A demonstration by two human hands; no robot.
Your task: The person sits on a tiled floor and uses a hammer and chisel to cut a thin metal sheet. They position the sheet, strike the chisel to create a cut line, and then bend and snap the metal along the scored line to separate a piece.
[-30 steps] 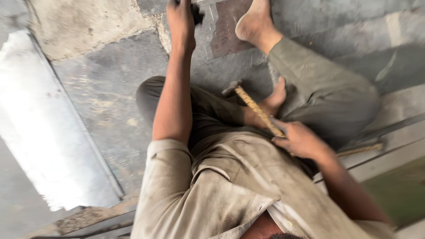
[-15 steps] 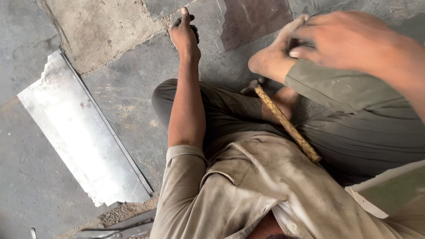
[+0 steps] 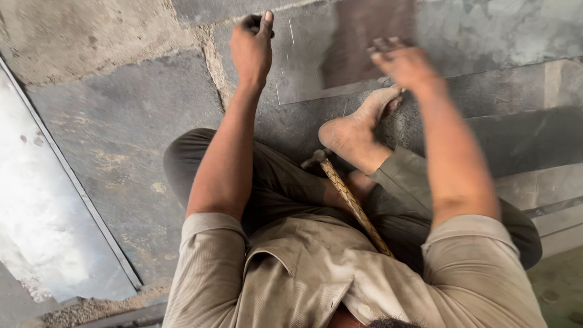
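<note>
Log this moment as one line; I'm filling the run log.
left hand: grips small dark tool on metal sheet | right hand: empty, over sheet | hammer: in lap

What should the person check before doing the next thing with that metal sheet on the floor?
1. Left hand grips a small dark tool at the sheet's far edge: ok, its fingers are closed around it.
2. Right hand on the metal sheet: cannot tell, it is blurred and may be touching or just above.
3. Bare foot at the sheet's near edge: ok, its toes reach that edge.
4. Hammer within reach: ok, it lies across the lap with nobody holding it.
5. Hands protected near the sheet's edges: not ok, both are bare.
</note>
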